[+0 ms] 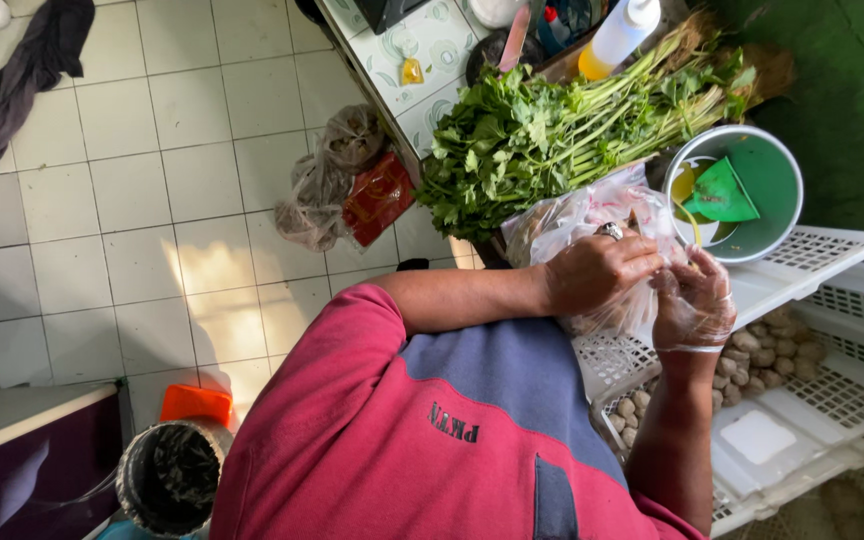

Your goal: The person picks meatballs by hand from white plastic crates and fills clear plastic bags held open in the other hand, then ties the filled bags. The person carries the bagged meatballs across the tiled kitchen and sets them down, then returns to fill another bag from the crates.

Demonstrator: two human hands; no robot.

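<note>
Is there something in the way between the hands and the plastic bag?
Nothing visible is. The left hand and the right hand, which wears a thin clear glove, both already touch the clear plastic bag. The green herbs lie behind the bag, and the white crate sits below.

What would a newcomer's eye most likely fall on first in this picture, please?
Probably the big bunch of leafy greens lying across the top centre. Just below it, the left hand, wearing a ring, and the right hand, in a thin clear glove, work at a clear plastic bag above a white crate.
</note>
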